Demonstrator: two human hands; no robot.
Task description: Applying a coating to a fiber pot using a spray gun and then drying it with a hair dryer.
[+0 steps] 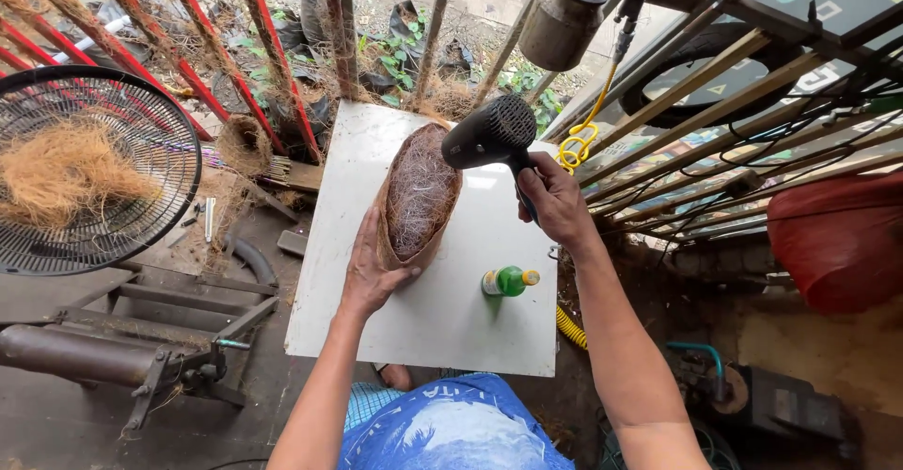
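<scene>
L hand (369,268) cupping fibre nest (417,197), R hand (555,199) fisted on hair dryer (491,133), grip mostly hidden

Both forearms bare, no sleeves in view, no watch, rings or gloves on left hand (369,277) or right hand (557,202). Lap covered by blue garment (451,428) with pale print; strip of light blue-white checked cloth (365,402) at its left edge.
</scene>
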